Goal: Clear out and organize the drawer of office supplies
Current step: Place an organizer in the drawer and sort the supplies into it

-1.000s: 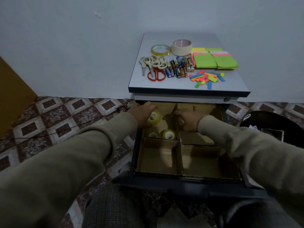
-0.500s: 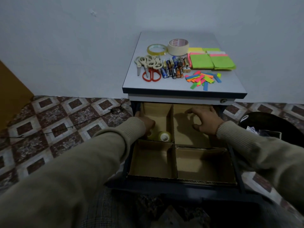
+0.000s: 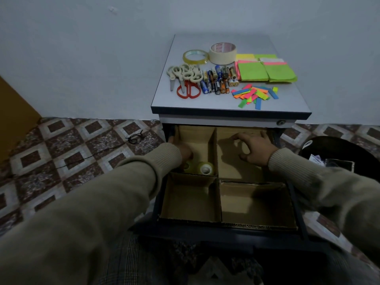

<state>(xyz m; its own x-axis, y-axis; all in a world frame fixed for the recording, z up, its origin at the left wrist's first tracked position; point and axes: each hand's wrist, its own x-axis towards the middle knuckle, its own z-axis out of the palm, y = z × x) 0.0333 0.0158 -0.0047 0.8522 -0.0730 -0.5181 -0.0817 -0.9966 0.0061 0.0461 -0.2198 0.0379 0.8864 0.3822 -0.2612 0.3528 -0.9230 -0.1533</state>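
In drawer (image 3: 230, 225): L hand (image 3: 185, 155) at 2 tape rolls (image 3: 206, 168).

Cabinet top (image 3: 230, 103): two tape rolls (image 3: 222, 52) at the rear; scissors (image 3: 185, 76) toward the left edge, batteries (image 3: 219, 80) just right of them, sticky-note pads (image 3: 265, 69) at the right edge, paper flags (image 3: 254, 94) before the pads. Open drawer (image 3: 226, 225) below: four compartments; small tape rolls (image 3: 206, 168) in the rear-left one.

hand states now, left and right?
Left hand: at the small tape rolls in the back-left compartment; grip cannot be told.
Right hand: open, fingers spread, holding nothing.
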